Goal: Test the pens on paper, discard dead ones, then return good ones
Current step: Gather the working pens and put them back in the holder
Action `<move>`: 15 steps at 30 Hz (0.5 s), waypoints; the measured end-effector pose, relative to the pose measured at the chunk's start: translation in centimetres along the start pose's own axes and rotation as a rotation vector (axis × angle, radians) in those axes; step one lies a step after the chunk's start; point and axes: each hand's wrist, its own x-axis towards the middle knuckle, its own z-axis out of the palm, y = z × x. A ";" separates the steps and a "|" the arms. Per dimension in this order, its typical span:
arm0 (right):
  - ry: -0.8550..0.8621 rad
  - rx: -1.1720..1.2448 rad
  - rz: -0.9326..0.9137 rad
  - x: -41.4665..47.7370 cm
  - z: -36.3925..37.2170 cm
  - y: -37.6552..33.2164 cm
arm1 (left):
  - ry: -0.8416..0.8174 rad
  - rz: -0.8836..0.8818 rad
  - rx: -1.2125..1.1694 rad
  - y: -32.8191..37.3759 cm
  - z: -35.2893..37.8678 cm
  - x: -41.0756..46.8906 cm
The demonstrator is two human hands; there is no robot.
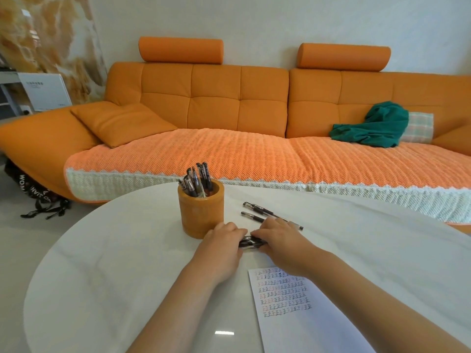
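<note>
An orange pen cup [200, 212] stands on the round white table [122, 263] with several black pens [198, 179] upright in it. A bundle of black pens [251, 243] lies on the table just right of the cup. My left hand [224, 242] and my right hand [276, 236] both curl round this bundle from either side. Two more black pens [257, 208] lie loose behind my right hand. A white sheet of paper [285, 296] covered in rows of small coloured marks lies near the front right.
An orange sofa [229, 103] with a knitted cover runs behind the table. A green cloth [374, 128] and a checked cushion [419, 127] lie on its right seat. A black bag [33, 192] sits on the floor at left.
</note>
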 end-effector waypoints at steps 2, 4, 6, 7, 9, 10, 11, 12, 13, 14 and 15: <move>0.010 0.074 -0.022 -0.1 0.1 -0.2 | -0.016 -0.013 -0.009 -0.2 0.0 -0.1; 0.004 0.090 -0.021 -0.2 0.1 -0.2 | -0.042 -0.031 -0.022 -0.3 -0.2 -0.2; -0.004 0.076 -0.023 -0.1 0.0 -0.3 | -0.064 -0.024 -0.031 -0.4 -0.5 -0.4; -0.010 0.065 -0.030 -0.1 -0.1 -0.4 | -0.075 -0.015 -0.041 -0.4 -0.7 -0.5; -0.026 0.043 -0.046 -0.1 -0.3 -0.7 | -0.093 -0.006 -0.057 -0.4 -1.1 -0.6; -0.028 0.038 -0.051 -0.1 -0.3 -0.8 | -0.097 -0.004 -0.061 -0.4 -1.2 -0.7; -0.024 0.035 -0.056 -0.1 -0.3 -0.9 | -0.096 -0.001 -0.061 -0.4 -1.4 -0.8; -0.014 0.034 -0.061 -0.1 -0.3 -1.0 | -0.090 0.000 -0.063 -0.4 -1.5 -0.9; -0.004 0.034 -0.067 -0.1 -0.3 -1.1 | -0.082 -0.001 -0.070 -0.3 -1.7 -0.9; 0.006 0.037 -0.069 -0.1 -0.3 -1.3 | -0.068 -0.004 -0.087 -0.3 -1.9 -1.0; 0.009 0.042 -0.066 -0.1 -0.2 -1.4 | -0.049 -0.010 -0.119 -0.4 -2.1 -1.0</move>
